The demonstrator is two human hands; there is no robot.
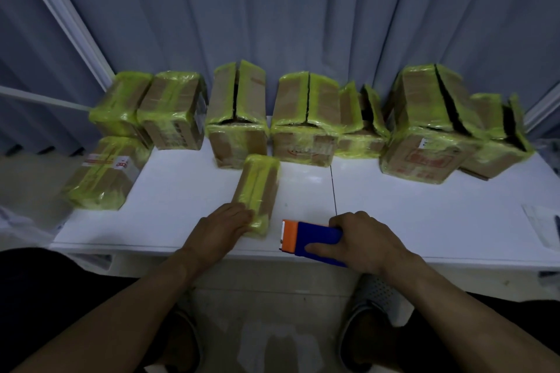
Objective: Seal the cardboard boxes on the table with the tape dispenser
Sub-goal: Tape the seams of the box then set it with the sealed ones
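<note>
Nearest, lower centre, the right hand (360, 239) grips the blue-orange dispenser (312, 241), probably readying a pass. Just left, the left hand (219, 228) lies flat-fingered on a small box (257, 191), likely steadying it on the tabletop (409, 215). Behind, a row of boxes (306, 124), several gaping, crowds the middle of the frame.

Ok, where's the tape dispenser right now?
In the head view the tape dispenser is at the near edge of the table, right of centre, gripped by the right hand, just right of the small box under the left hand.
</note>
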